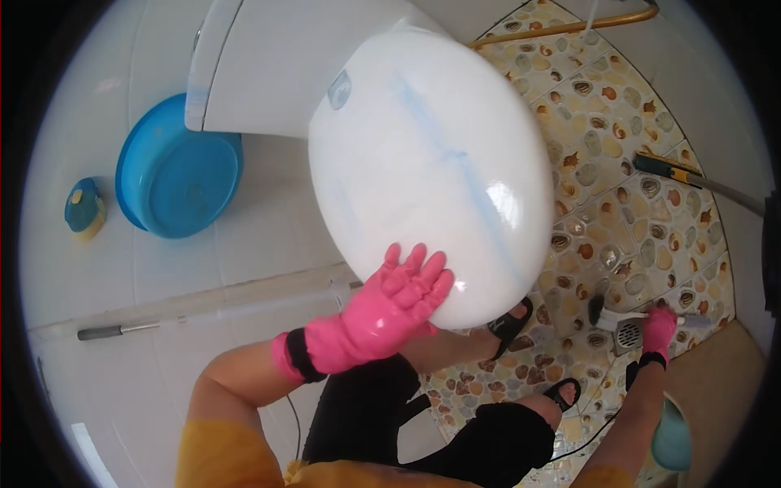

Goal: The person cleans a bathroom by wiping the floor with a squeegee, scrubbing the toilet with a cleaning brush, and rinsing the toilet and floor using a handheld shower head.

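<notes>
The gloved right hand, lower right of the frame, is closed around a brush beside the floor drain. Near the centre, the gloved left hand, fingers slightly spread, is at the edge of the white toilet lid. Outward, a blue basin shows upper left and patterned tiles cover the right.

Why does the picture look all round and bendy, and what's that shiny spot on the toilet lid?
Head view: likely a wide lens, bending the straight edges, with black around the rim; the bright spot is light glaring off the glossy toilet lid. Head view again: the brush looks small and slightly soft.
</notes>
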